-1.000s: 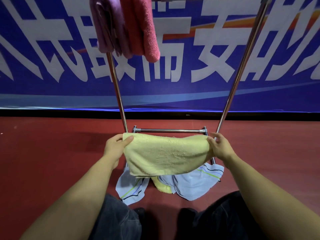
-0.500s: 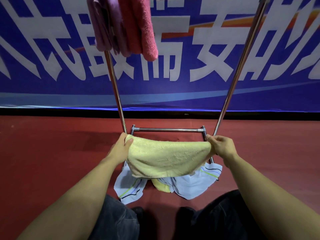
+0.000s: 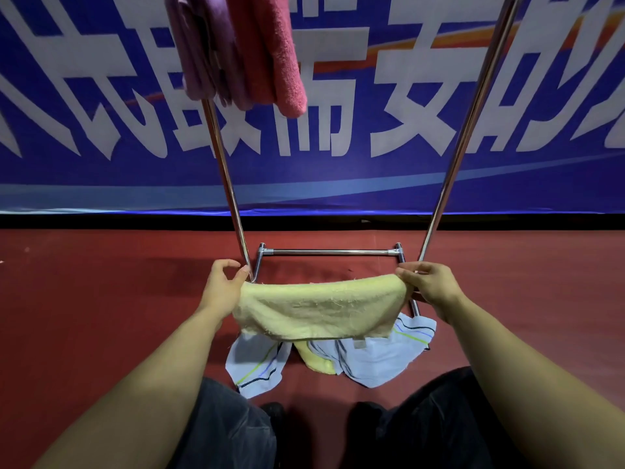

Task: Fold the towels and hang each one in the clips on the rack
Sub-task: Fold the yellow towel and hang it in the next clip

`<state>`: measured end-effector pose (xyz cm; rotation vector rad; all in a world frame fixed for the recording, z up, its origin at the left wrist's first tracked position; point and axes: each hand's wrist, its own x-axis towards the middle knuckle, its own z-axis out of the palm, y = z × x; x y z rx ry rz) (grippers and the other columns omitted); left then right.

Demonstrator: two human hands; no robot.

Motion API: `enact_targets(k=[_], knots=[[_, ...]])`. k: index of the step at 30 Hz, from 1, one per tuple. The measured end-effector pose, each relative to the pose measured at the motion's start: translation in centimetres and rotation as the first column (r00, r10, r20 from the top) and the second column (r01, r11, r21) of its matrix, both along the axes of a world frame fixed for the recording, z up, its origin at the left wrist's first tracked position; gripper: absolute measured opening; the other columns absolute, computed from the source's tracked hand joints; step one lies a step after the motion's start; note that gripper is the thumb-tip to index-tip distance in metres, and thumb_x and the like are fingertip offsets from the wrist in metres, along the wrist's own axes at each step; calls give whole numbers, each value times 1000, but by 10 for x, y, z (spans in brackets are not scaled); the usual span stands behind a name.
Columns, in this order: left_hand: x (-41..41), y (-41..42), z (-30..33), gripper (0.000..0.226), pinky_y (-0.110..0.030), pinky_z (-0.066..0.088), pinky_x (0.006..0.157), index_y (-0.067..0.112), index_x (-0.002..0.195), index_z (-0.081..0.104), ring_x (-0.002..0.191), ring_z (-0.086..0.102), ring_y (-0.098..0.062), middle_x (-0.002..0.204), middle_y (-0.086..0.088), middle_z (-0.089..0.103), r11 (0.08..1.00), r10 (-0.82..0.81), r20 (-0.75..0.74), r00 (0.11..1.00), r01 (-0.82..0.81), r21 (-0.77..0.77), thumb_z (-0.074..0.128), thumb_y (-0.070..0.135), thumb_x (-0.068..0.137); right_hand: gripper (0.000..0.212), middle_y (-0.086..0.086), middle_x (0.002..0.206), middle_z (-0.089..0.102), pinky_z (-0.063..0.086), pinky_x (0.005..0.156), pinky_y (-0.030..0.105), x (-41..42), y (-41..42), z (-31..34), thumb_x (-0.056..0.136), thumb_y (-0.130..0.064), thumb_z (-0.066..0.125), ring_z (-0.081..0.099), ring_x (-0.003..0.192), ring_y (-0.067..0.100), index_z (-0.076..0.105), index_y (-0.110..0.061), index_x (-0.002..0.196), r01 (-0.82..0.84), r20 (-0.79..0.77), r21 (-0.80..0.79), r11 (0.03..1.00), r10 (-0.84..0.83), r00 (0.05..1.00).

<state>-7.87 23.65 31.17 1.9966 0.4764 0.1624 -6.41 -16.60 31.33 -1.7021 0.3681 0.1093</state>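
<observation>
A pale yellow towel [image 3: 318, 308], folded over, is stretched flat between my hands at about knee height. My left hand [image 3: 223, 289] pinches its left end and my right hand [image 3: 427, 286] pinches its right end. It hangs in front of the metal rack [image 3: 453, 154], between the two slanted poles. High on the rack hang a folded purple towel [image 3: 199, 45] and a folded pink towel [image 3: 274, 52]; the clips holding them are out of view. On the floor under my hands lie light blue striped towels [image 3: 375, 357] and another yellow towel [image 3: 318, 362].
The rack's base bar [image 3: 329, 252] rests on the red floor [image 3: 101, 316]. A blue banner with large white characters [image 3: 406, 106] stands close behind the rack. My dark trouser legs and shoes [image 3: 274, 412] are at the bottom of the view.
My hands have pulled the yellow towel tauter and flatter, so it looks narrower top to bottom. My left fingers have shifted to a pinch at the corner.
</observation>
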Motion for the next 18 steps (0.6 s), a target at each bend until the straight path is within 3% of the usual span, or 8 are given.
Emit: enact_targets(k=[4,8,11,14,18], knots=[[2,-1,1,5,-31,48,75,24,95,71,83,60,-16,97,1,71,985,-4,61,998,14,-172,68,22,98,5,15,84,76,60,83,49,5,-5,-6,84,-19,83,64,75,22,81,-14,82,77,11,-79,994,-77,997],[3,-3,0,13,-35,51,84,22,92,80,88,65,-15,96,-1,78,951,-105,-8,994,98,-293,68,20,98,9,10,81,75,58,78,40,5,-8,-6,85,-17,81,64,71,19,80,-9,88,146,23,-84,986,-144,989],[3,-5,2,12,-36,52,92,20,91,83,88,67,-14,97,-2,80,937,-126,-3,992,118,-330,72,25,95,17,5,69,69,51,62,27,4,-9,-7,88,-21,79,57,60,13,79,-4,90,154,34,-87,984,-152,988],[-1,-8,6,7,-29,52,90,20,95,83,88,69,-8,97,2,80,951,-166,4,986,161,-265,77,23,91,22,-6,53,62,44,56,23,4,-9,-11,90,-27,77,54,56,11,78,-7,81,51,-5,-170,984,-52,999],[-4,-6,5,11,-20,48,83,26,93,81,83,69,-2,91,7,80,937,-344,-58,937,339,-84,84,20,85,26,6,77,76,54,73,29,3,-12,-9,72,-28,92,67,71,16,81,-8,85,-177,-126,-213,961,152,980]])
